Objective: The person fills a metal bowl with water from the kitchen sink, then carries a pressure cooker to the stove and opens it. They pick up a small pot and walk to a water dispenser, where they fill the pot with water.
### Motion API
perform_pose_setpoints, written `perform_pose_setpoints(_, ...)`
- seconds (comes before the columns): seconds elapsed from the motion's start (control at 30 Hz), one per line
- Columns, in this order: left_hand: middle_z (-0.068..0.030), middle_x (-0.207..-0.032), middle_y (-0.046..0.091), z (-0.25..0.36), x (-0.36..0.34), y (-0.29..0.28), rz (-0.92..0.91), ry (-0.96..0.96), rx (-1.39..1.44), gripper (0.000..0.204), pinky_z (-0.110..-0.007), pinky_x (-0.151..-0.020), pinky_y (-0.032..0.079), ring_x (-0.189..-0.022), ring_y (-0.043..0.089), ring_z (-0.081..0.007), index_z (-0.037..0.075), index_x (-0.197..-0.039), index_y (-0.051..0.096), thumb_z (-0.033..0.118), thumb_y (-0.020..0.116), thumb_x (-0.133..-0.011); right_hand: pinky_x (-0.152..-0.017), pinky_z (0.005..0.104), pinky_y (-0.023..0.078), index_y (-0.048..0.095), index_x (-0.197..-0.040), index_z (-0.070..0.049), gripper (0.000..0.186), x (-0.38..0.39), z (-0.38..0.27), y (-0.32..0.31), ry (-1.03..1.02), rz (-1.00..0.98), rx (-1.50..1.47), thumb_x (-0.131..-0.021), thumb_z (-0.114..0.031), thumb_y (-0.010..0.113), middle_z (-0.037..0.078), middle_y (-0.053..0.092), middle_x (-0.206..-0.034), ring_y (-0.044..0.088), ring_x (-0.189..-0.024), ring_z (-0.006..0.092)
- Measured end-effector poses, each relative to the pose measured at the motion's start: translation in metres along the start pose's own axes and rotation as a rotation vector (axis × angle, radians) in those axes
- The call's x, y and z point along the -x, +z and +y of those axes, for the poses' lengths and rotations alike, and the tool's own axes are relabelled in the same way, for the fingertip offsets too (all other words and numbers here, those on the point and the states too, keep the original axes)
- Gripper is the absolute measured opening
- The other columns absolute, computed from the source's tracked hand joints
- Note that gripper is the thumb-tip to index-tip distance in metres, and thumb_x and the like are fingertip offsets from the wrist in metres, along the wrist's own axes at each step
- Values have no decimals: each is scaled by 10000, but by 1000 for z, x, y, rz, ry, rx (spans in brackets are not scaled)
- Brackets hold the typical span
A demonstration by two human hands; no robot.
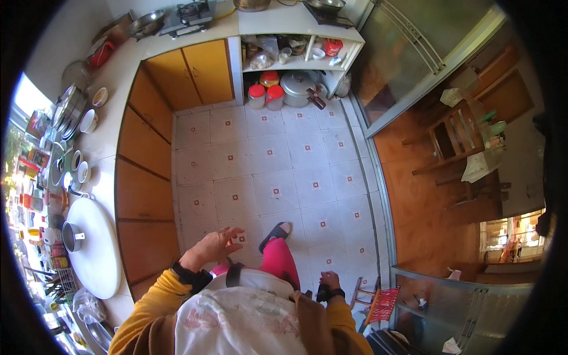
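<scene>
My left hand (210,246) is held out in front of my waist, above the tiled floor. Its fingers are stretched and slightly bent, and nothing shows in them. Beside my right hip hangs my right hand (330,280), small in the picture, with a dark band at the wrist. Its fingers are too small and partly hidden to read. Neither hand touches the round white board (94,254) on the left counter, where a small metal pot (72,238) stands. One foot in a dark slipper (275,235) is stretched forward on the tiles.
Wooden cabinets (144,189) run along the left. A pressure cooker (297,86) and several red-lidded jars (257,94) stand under the far counter. Close to my right side is a red woven folding stool (382,305). A glass sliding door (408,53) borders a room with chairs (452,137).
</scene>
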State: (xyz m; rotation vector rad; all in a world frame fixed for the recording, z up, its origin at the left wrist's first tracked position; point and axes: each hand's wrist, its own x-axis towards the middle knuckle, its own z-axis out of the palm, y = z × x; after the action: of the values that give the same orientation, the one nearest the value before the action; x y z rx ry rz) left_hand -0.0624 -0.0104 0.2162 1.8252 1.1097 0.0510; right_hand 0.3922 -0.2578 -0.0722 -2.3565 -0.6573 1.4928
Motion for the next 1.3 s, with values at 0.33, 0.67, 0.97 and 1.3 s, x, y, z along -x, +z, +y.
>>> perform_pose_setpoints(0.33,-191,-1104,633,62,-158,-31,61,8,12,444,-388,-829,535,-957,650,-336,101,-1287,524,275,657,-900,-622,327,547,654,-982,-13,326,-145,-206,-110,-208,55,96,-860,-315,651,133,704,-784,688,-649,215)
perform_pose_setpoints(0.67,-207,-1139,627,49,-319,-112,64,-5,13,439,-421,-846,515,-994,637,-362,78,-1282,521,293,618,-912,-599,303,541,648,-1018,-7,306,-211,-344,-140,-276,-105,44,-881,-281,647,122,696,-811,678,-650,185)
perform_pose_setpoints(0.97,-183,-1156,629,88,-449,-152,-29,40,-54,455,-372,-838,527,-940,650,-323,97,-1308,532,287,636,-907,-538,287,527,630,-1043,-5,286,-276,-365,-218,-32,-129,68,-882,-242,630,108,687,-811,669,-626,171)
perform_pose_setpoints(1.3,-197,-1109,639,139,-550,-129,160,-90,171,452,-404,-845,516,-947,647,-346,108,-1289,530,312,646,-902,-549,283,510,632,-1045,-21,291,-426,-471,-342,-197,-193,356,-888,-266,638,93,678,-797,653,-625,162)
